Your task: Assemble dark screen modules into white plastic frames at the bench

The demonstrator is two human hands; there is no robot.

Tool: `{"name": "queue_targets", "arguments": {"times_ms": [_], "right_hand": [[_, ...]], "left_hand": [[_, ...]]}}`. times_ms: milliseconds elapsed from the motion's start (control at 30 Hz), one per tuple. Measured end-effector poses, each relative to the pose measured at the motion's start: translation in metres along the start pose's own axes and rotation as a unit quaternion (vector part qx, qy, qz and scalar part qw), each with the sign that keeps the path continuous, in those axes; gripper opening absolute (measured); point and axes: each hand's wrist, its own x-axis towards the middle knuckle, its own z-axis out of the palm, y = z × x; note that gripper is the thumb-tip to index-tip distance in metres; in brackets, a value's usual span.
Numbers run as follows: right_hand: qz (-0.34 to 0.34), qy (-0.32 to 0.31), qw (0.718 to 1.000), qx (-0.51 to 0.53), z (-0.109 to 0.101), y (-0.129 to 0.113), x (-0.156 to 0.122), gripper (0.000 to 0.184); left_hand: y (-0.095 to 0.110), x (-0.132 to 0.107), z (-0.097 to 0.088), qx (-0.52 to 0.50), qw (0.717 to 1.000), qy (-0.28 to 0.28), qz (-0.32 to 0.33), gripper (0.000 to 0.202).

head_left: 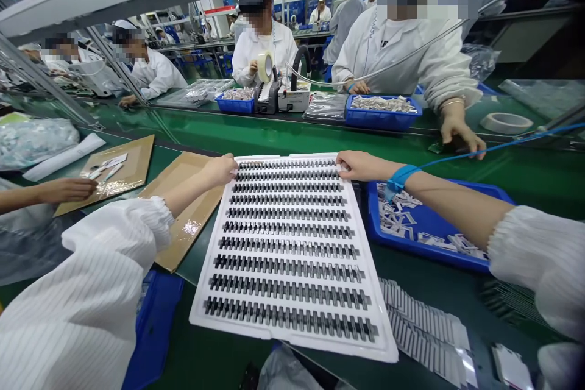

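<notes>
Between my hands is a white plastic tray [292,235], its rows filled with many small dark metal parts [283,268]. My left hand [221,170] grips the tray's far left corner, fingers closed on the rim. At the far right corner, my right hand [354,164] pinches the rim; a blue wrist strap [402,180] with a cord circles that wrist. The tray slants down toward me, its near edge reaching past the bench edge. A brown cardboard sheet [192,195] lies beside and partly under my left forearm.
Right of the tray stands a blue bin [434,250] of small white parts, with rows of flat silvery strips [425,329] nearer me. A green conveyor belt [205,134] runs beyond. A co-worker's hand [461,131] reaches over it; another hand [68,190] works at left on cardboard.
</notes>
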Motion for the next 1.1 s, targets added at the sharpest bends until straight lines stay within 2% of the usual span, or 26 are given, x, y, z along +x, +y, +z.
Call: {"name": "queue_targets", "arguments": {"times_ms": [233, 400, 767, 1100], "right_hand": [[-0.010, -0.002, 1.000, -0.005, -0.001, 0.003, 0.003, 0.022], [-0.012, -0.006, 1.000, 0.002, -0.002, 0.006, 0.003, 0.020], [-0.020, -0.006, 1.000, 0.007, 0.002, 0.010, 0.003, 0.016], [-0.019, -0.017, 1.000, 0.001, -0.002, 0.004, 0.005, 0.015]], "left_hand": [[0.000, 0.005, -0.002, -0.014, 0.999, -0.031, -0.015, 0.027], [0.000, 0.002, -0.005, -0.008, 0.999, -0.019, -0.030, 0.029], [0.001, 0.000, -0.014, 0.006, 1.000, -0.026, 0.005, 0.028], [0.000, 0.002, -0.013, 0.010, 0.999, -0.034, 0.009, 0.028]]}}
